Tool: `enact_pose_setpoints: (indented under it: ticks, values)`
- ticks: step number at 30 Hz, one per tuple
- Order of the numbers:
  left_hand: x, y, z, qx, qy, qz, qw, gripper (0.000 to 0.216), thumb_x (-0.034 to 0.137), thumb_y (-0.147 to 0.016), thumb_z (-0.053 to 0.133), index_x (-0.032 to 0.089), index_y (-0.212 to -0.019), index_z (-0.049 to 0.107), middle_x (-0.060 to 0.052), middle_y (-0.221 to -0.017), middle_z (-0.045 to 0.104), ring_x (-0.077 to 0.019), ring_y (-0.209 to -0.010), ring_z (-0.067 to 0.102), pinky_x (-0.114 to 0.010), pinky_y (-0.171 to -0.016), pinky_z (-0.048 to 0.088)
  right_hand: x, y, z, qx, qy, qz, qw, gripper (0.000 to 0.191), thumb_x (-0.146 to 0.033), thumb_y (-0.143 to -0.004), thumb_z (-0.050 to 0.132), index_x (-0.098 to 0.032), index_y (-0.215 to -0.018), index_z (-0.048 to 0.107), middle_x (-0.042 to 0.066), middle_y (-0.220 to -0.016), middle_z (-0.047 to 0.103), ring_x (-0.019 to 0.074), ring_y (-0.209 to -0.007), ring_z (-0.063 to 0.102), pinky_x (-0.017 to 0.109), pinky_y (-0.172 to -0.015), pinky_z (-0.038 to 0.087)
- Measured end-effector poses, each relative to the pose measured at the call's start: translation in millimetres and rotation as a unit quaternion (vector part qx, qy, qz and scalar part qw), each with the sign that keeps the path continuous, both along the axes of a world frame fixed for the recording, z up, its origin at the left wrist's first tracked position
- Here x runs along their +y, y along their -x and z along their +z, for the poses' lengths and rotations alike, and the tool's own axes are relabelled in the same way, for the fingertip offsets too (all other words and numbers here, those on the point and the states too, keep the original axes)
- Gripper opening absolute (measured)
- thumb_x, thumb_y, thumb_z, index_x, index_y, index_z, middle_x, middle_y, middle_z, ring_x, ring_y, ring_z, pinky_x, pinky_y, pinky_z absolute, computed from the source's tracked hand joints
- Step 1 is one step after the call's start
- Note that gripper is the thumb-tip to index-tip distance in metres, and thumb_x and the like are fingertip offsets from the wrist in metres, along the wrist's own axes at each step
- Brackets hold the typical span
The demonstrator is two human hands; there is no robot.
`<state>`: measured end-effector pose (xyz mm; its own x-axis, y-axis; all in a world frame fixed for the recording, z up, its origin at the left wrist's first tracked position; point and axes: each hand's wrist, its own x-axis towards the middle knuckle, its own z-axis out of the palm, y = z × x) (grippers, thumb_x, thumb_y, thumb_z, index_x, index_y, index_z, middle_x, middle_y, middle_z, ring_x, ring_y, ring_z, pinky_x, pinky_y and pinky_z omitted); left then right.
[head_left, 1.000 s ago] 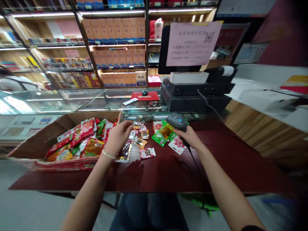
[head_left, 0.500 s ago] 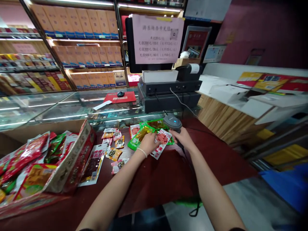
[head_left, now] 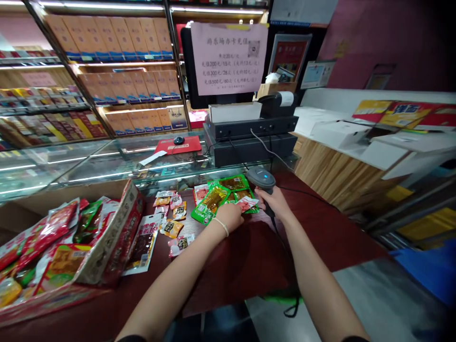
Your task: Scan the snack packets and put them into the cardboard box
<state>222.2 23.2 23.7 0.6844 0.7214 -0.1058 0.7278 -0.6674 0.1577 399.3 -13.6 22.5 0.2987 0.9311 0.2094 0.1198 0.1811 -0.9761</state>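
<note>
My right hand [head_left: 273,202] is closed around the handle of a grey barcode scanner [head_left: 261,176], whose blue light is lit. My left hand [head_left: 230,216] grips a white and red snack packet [head_left: 247,204] with pink pieces printed on it; the packet is tilted and my fingers hide part of it. Just behind lie several green snack packets [head_left: 210,202], with another pink and white packet [head_left: 200,194] partly under them. To the left, small snack sachets [head_left: 172,228] are scattered on the brown table [head_left: 228,270], beside a dark-windowed packet [head_left: 144,242].
At the left stands an open cardboard box [head_left: 117,232] full of snack packets. Behind the table are a glass counter [head_left: 96,164], a red mat [head_left: 190,143] with a mouse [head_left: 178,140], a black cash drawer [head_left: 249,151] and a monitor with a pink sign [head_left: 228,61]. The scanner cable hangs down.
My left hand has turned and tipped the snack packet, so its printed front shows less. The scanner in my right hand has shifted slightly right.
</note>
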Motion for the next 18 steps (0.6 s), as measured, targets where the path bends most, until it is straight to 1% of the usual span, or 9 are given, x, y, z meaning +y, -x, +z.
enact_pose_setpoints:
  ticks: [2,4,5,8,10,12,14,16,18]
  values:
    - [5,15,6.7,-0.051,0.006,0.014,0.999,0.028,0.02,-0.085,0.048,0.015,-0.101,0.07,-0.015,-0.093,0.071,-0.0272,-0.09,0.068,-0.036,-0.082,0.051,0,3,0.3,0.019,-0.004,-0.001,1.0,0.03,-0.045,-0.077,0.073,-0.019,-0.083,0.06,-0.006,-0.048,0.05,0.0096,-0.033,0.044,0.023,-0.036,0.035]
    - [15,39,12.3,-0.143,0.013,0.048,0.988,0.028,0.019,-0.086,0.048,0.017,-0.104,0.069,-0.012,-0.095,0.073,-0.0242,-0.089,0.068,-0.033,-0.082,0.05,0,8,3.4,0.039,-0.007,-0.003,0.999,0.032,-0.046,-0.076,0.074,-0.019,-0.085,0.06,-0.007,-0.049,0.05,0.0093,-0.034,0.044,0.022,-0.035,0.035]
    - [21,53,15.0,-0.196,0.022,0.065,0.978,0.027,0.021,-0.087,0.049,0.018,-0.105,0.069,-0.01,-0.095,0.073,-0.023,-0.089,0.068,-0.032,-0.082,0.05,-1,12,6.1,0.046,-0.008,0.001,0.999,0.033,-0.046,-0.076,0.074,-0.019,-0.085,0.059,-0.007,-0.05,0.05,0.0092,-0.035,0.044,0.022,-0.035,0.035]
    - [40,102,20.3,-0.35,0.056,0.108,0.929,0.026,0.028,-0.084,0.055,0.017,-0.103,0.069,-0.006,-0.095,0.073,-0.0212,-0.086,0.066,-0.03,-0.079,0.049,-1,28,17.1,0.053,-0.006,0.021,0.998,0.033,-0.046,-0.075,0.075,-0.018,-0.085,0.059,-0.007,-0.05,0.051,0.009,-0.035,0.045,0.021,-0.035,0.035]
    - [50,133,19.8,-0.424,0.081,0.129,0.893,0.027,0.033,-0.082,0.058,0.014,-0.098,0.068,-0.006,-0.092,0.072,-0.0202,-0.082,0.065,-0.029,-0.076,0.049,1,43,24.8,0.052,-0.004,0.035,0.998,0.033,-0.047,-0.074,0.075,-0.018,-0.078,0.058,-0.006,-0.049,0.051,0.0087,-0.034,0.044,0.021,-0.035,0.035]
    - [55,159,15.5,-0.471,0.112,0.14,0.863,0.031,0.039,-0.08,0.06,0.013,-0.093,0.068,-0.005,-0.088,0.072,-0.019,-0.078,0.063,-0.028,-0.073,0.048,5,60,31.8,0.051,0.0,0.053,0.997,0.036,-0.048,-0.074,0.075,-0.019,-0.068,0.055,-0.005,-0.048,0.051,0.0085,-0.035,0.045,0.021,-0.035,0.035]
    - [57,178,7.7,-0.512,0.147,0.152,0.833,0.036,0.044,-0.079,0.062,0.012,-0.094,0.069,-0.005,-0.087,0.071,-0.0183,-0.077,0.063,-0.028,-0.072,0.048,10,81,37.6,0.046,0.007,0.076,0.996,0.04,-0.049,-0.075,0.074,-0.02,-0.061,0.05,-0.004,-0.047,0.05,0.0087,-0.035,0.045,0.022,-0.035,0.034]
    - [57,193,-2.7,-0.556,0.178,0.163,0.795,0.041,0.047,-0.077,0.064,0.012,-0.098,0.069,-0.006,-0.09,0.072,-0.0184,-0.079,0.063,-0.028,-0.073,0.049,15,102,40.8,0.038,0.015,0.102,0.994,0.04,-0.049,-0.075,0.074,-0.02,-0.062,0.049,-0.004,-0.047,0.05,0.0089,-0.034,0.044,0.022,-0.035,0.033]
    - [55,204,-14.9,-0.595,0.194,0.179,0.759,0.044,0.048,-0.075,0.067,0.012,-0.101,0.069,-0.006,-0.091,0.072,-0.0183,-0.08,0.063,-0.028,-0.074,0.049,18,123,39.8,0.026,0.018,0.133,0.991,0.038,-0.049,-0.075,0.075,-0.022,-0.067,0.05,-0.005,-0.047,0.05,0.0092,-0.035,0.044,0.023,-0.036,0.034]
